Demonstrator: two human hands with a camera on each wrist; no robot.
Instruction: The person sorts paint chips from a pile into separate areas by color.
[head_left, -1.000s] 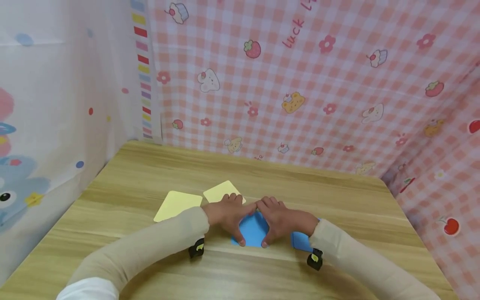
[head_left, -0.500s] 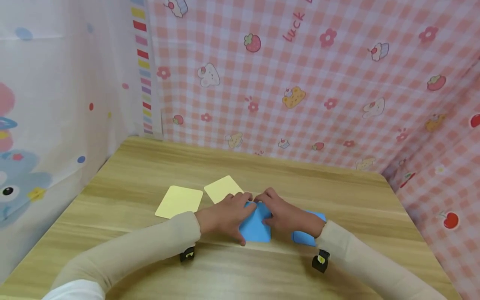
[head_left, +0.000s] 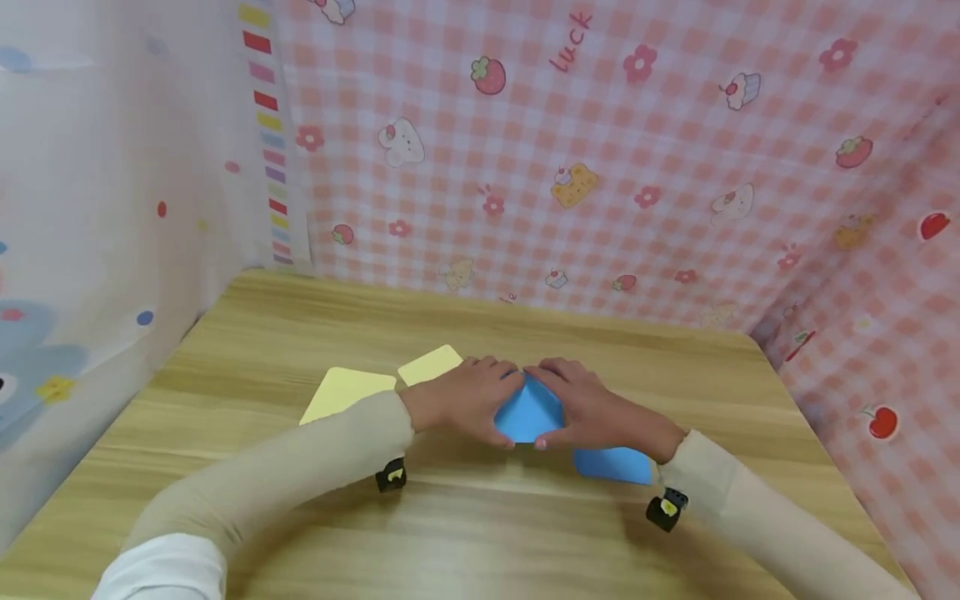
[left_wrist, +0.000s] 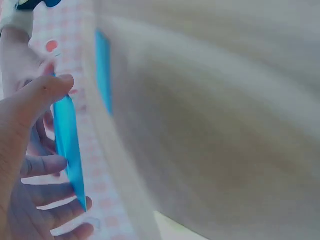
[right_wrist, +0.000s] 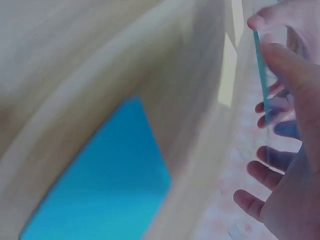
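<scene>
Between both hands is a blue square card (head_left: 531,408), raised off the table. My left hand (head_left: 480,400) pinches its left side, thumb at the near edge and fingers toward the far one. On the opposite side my right hand (head_left: 600,408) holds it the same way. Seen almost edge-on in the left wrist view, the held card (left_wrist: 67,135) lies between thumb and fingers. It is a thin line in the right wrist view. A second blue card (head_left: 615,465) lies on the table below my right hand, partly covered by it.
Two pale yellow cards, one nearer (head_left: 348,392) and one farther back (head_left: 429,364), lie on the wooden table (head_left: 450,533) at the left, partly behind my left arm. Printed cloth walls (head_left: 525,167) enclose the back and sides.
The blue card has risen from the tabletop, now gripped by both hands. My hands shifted around its sides, and the second blue card is more visible. The head view tilted slightly.
</scene>
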